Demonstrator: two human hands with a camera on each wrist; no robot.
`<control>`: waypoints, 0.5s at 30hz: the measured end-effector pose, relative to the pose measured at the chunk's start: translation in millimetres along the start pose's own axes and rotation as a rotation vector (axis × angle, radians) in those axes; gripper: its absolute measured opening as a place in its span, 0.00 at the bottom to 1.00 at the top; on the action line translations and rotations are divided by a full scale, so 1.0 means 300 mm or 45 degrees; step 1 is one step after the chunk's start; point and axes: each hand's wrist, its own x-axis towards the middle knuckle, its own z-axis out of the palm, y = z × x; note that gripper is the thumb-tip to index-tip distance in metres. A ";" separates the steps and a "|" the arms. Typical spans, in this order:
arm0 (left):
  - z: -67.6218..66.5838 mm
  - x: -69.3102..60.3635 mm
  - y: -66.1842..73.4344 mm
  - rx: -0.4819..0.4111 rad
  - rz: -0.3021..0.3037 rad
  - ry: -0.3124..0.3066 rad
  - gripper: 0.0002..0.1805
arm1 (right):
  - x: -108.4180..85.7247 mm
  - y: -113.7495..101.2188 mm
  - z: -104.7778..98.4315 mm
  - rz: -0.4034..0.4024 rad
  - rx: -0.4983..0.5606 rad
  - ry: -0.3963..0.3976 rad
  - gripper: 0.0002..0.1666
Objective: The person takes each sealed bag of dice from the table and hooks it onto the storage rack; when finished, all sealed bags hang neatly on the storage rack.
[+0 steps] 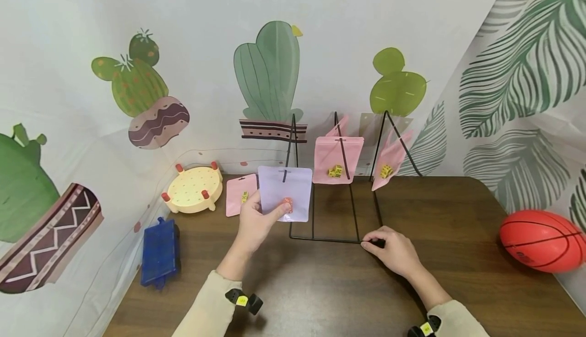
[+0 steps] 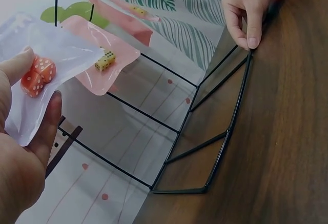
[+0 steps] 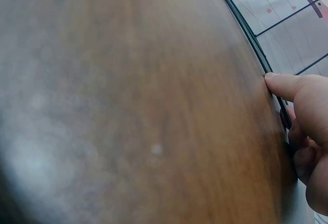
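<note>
My left hand [image 1: 254, 225] pinches a lavender zip bag [image 1: 274, 187] with orange dice [image 2: 38, 75] inside, thumb in front. The bag is at the left prong of a black wire display rack [image 1: 325, 240]; the prong's tip shows in front of the bag, just below its hanging slot. With thumb and fingers my right hand [image 1: 393, 250] grips the front right corner of the rack's base. A pink bag [image 1: 322, 159] with yellow dice hangs on the middle prong, another pink bag [image 1: 396, 148] on the right one.
Left of the rack, one more pink bag [image 1: 233, 199] lies on the wooden table [image 1: 320, 286]. Beyond it are a cream round stand [image 1: 194, 189] with red-tipped legs and a blue toy cart [image 1: 159, 253]. A red basketball [image 1: 542, 240] sits at the right edge.
</note>
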 end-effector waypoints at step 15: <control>0.033 0.083 -0.031 -0.022 -0.014 0.045 0.19 | 0.000 -0.001 0.000 0.000 -0.007 0.008 0.05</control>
